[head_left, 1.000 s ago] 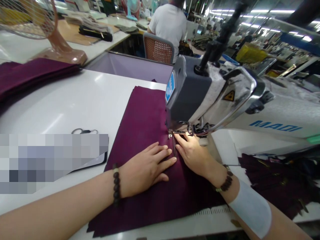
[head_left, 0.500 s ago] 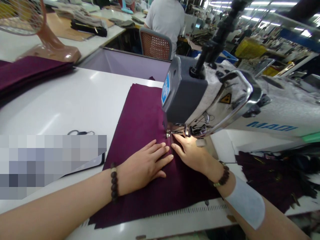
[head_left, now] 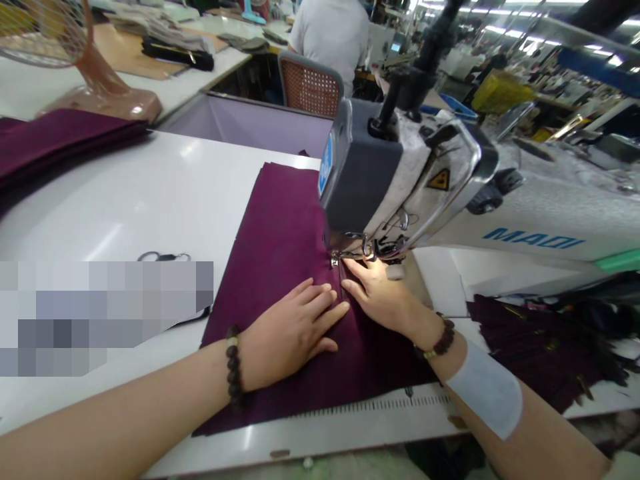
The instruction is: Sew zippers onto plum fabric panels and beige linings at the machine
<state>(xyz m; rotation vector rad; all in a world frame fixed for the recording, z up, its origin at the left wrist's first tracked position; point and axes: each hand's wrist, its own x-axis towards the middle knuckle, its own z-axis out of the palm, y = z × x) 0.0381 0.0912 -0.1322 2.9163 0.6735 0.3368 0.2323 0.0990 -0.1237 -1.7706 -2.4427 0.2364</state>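
A dark purple fabric panel (head_left: 285,220) lies flat under the presser foot (head_left: 335,261) of a sewing machine (head_left: 370,173). My left hand (head_left: 293,330) rests on the cloth in front of the foot, fingers stretched out and slightly spread. To the right of the seam line, my right hand (head_left: 383,290) lies on the same fabric, its fingers extended and the index fingertip close beside the foot. Neither hand grips anything; both press from above. The needle is too small to make out.
Folded purple fabric (head_left: 70,143) is stacked at the left, near a fan base (head_left: 107,103). More dark purple pieces (head_left: 520,347) lie at the right. A key ring (head_left: 165,257) sits left of the panel. Beyond the table, a person (head_left: 330,37) sits on a chair (head_left: 313,83).
The purple panel has slid a little away from me under the presser foot, its near edge now farther up. Both hands stay flat on it. The camera view has shifted slightly.
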